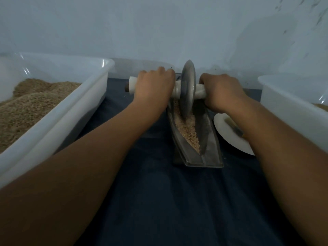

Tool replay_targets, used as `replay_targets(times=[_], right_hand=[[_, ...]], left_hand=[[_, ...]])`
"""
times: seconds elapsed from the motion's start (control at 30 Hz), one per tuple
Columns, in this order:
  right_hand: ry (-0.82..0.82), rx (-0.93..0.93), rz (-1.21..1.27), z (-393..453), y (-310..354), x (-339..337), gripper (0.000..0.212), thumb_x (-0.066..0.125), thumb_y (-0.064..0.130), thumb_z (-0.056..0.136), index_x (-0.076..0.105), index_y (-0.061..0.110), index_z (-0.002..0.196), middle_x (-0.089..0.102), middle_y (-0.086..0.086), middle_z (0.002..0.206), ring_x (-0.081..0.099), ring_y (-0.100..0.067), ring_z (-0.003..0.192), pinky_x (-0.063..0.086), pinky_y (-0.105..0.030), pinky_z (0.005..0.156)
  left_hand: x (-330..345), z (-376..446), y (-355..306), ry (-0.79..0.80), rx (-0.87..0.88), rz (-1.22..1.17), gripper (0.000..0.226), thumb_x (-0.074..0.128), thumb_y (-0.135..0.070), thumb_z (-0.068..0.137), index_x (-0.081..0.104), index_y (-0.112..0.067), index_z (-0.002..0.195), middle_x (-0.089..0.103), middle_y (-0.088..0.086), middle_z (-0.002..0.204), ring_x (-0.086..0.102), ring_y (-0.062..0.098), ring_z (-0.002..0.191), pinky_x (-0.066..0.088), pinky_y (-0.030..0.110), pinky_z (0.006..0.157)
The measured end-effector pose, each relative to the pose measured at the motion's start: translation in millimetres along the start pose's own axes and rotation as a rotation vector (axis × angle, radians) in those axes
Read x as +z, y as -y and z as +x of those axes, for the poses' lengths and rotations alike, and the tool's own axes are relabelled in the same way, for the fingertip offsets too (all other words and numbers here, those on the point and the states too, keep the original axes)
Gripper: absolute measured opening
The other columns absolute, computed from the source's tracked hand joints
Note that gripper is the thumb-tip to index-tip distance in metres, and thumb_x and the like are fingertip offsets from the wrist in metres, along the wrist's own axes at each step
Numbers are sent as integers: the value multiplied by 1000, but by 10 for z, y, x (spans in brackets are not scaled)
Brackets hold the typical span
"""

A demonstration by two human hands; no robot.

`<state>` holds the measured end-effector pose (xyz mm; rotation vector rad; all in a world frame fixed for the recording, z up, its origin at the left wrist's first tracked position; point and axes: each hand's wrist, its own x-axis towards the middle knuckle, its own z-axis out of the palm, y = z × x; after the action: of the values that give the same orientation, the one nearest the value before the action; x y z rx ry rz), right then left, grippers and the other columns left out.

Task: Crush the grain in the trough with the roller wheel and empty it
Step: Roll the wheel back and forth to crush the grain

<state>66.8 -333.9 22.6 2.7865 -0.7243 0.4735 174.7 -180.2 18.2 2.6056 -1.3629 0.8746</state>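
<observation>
A grey metal roller wheel stands upright in a narrow boat-shaped metal trough on the dark blue cloth. Its white axle handle sticks out on both sides. My left hand grips the left part of the handle, and my right hand grips the right part. The wheel sits toward the far end of the trough. Pale crushed grain lies along the trough's groove in front of the wheel.
A large white plastic tub with brown grain stands at the left. Another white tub stands at the right. A white plate with a brush-like tool lies beside the trough, partly under my right forearm. A pale wall rises behind.
</observation>
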Motion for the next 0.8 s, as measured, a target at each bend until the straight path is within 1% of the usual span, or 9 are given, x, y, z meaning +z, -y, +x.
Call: replay_targets(times=[0.17, 0.27, 0.33, 0.43, 0.5, 0.57, 0.63, 0.73, 0.8], right_hand=[[78, 19, 45, -80, -26, -83, 38, 69, 20, 83, 53, 16, 117, 63, -15, 107, 57, -37, 96, 38, -36, 71], [201, -29, 43, -133, -16, -218, 38, 72, 23, 80, 52, 18, 112, 61, -12, 104, 51, -27, 84, 40, -34, 68], [291, -69, 40, -173, -7, -325, 35, 75, 25, 78, 52, 21, 103, 61, -7, 101, 51, -24, 83, 40, -33, 66], [412, -95, 22, -225, -4, -489, 37, 80, 34, 75, 56, 23, 100, 62, 0, 97, 58, -21, 85, 46, -35, 65], [476, -94, 29, -242, -27, -593, 39, 81, 41, 74, 58, 26, 101, 62, 2, 95, 61, -19, 83, 52, -37, 70], [532, -91, 64, -266, -63, -693, 40, 83, 45, 71, 60, 28, 99, 62, 4, 92, 60, -15, 80, 50, -34, 64], [578, -82, 133, -300, -90, -783, 40, 87, 47, 65, 62, 32, 93, 63, 6, 90, 60, -14, 79, 45, -31, 60], [614, -68, 163, -349, -82, -876, 40, 89, 48, 60, 62, 35, 87, 63, 8, 85, 60, -12, 76, 40, -27, 55], [639, -70, 145, -355, -77, -905, 43, 88, 50, 57, 62, 35, 89, 64, 9, 86, 60, -11, 76, 40, -27, 55]], left_hand=[[-76, -5, -32, 16, 17, 6, 32, 59, 0, 84, 47, -7, 113, 56, 15, 112, 59, 36, 98, 35, 40, 76], [-124, -24, 3, 117, -17, -57, 31, 62, -3, 84, 49, -8, 112, 57, 15, 111, 59, 35, 99, 35, 39, 72], [-158, -36, 21, 216, -23, -82, 29, 65, -8, 84, 52, -8, 111, 58, 14, 107, 59, 34, 99, 39, 39, 70], [-240, -55, 13, 359, -22, -73, 19, 67, -11, 82, 50, -10, 89, 47, 8, 80, 58, 32, 92, 44, 40, 71], [-314, -79, -15, 443, -15, -45, 31, 70, -12, 79, 40, -10, 71, 38, 5, 70, 52, 27, 78, 45, 39, 69], [-412, -91, -62, 519, 0, 7, 41, 77, -18, 75, 37, -12, 65, 40, 5, 67, 46, 20, 62, 44, 37, 66], [-484, -102, -99, 616, 19, 72, 42, 80, -28, 76, 42, -13, 69, 42, 5, 69, 44, 19, 58, 45, 34, 66], [-541, -112, -132, 711, 58, 111, 30, 79, -33, 79, 55, -16, 87, 41, 4, 73, 47, 20, 69, 44, 33, 72], [-567, -136, -152, 710, 88, 114, 29, 76, -33, 82, 56, -12, 82, 42, 4, 74, 46, 19, 66, 43, 32, 72]])
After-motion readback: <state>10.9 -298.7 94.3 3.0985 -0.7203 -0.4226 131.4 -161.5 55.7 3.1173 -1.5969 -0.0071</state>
